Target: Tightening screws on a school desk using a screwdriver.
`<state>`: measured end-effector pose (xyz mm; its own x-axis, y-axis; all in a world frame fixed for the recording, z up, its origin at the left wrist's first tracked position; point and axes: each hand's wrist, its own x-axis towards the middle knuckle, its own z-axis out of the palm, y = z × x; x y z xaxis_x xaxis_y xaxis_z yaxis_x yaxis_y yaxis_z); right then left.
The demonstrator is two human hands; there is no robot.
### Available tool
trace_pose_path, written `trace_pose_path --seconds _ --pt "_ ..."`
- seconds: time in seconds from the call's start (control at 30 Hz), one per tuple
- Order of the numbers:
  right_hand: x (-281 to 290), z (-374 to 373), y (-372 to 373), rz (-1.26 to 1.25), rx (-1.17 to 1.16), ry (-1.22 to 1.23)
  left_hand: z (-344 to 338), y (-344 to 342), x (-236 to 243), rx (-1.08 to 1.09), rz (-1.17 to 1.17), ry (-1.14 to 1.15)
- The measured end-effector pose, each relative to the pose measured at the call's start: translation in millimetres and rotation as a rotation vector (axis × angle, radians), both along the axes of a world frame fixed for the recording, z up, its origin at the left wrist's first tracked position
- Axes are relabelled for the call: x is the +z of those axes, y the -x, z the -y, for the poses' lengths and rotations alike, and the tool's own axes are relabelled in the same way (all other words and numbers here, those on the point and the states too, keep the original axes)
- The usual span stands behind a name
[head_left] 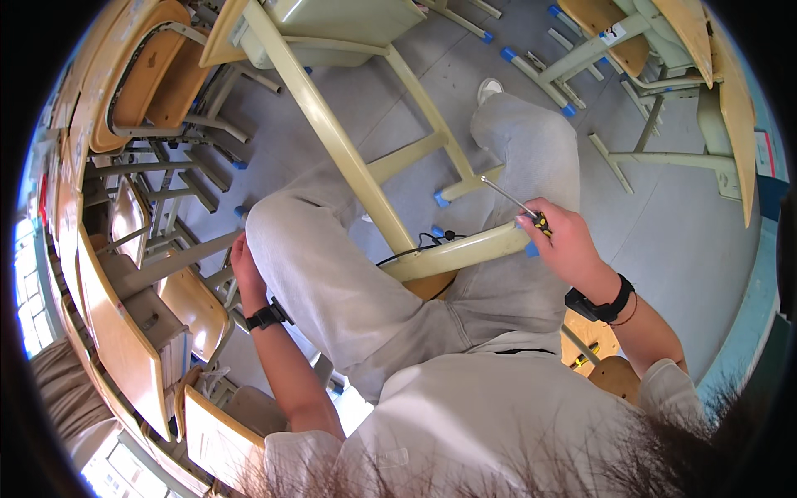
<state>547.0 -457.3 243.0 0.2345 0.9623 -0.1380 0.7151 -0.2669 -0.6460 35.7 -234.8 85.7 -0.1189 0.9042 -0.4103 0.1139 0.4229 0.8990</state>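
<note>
My right hand (567,245) is closed round the black and yellow handle of a screwdriver (516,202). The screwdriver's metal shaft points up and left, above one end of a pale yellow metal foot bar. That bar belongs to a tipped school desk (324,124), whose frame lies between my legs with its top at the far side. My left hand (247,270) is down at the outer side of my left knee, its fingers partly hidden by the trouser leg. What it holds, if anything, does not show.
A thin black cable (427,242) lies by the foot bar. Wooden chairs (158,79) and desks (124,332) crowd the left side. More desk legs with blue caps (568,109) stand at the far right. A yellow tool (584,357) rests on a wooden surface behind my right side.
</note>
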Motion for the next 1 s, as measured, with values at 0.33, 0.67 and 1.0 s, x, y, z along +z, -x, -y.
trace_pose_path --seconds 0.33,0.67,1.0 --pt "1 1 7 0.129 -0.152 0.082 8 15 -7 0.002 0.003 -0.029" --pt "-5 -5 -8 0.155 -0.258 0.008 19 -17 19 -0.046 0.282 0.009" --pt "-6 -9 -23 0.209 -0.320 0.008 25 -38 36 -0.014 0.390 0.002"
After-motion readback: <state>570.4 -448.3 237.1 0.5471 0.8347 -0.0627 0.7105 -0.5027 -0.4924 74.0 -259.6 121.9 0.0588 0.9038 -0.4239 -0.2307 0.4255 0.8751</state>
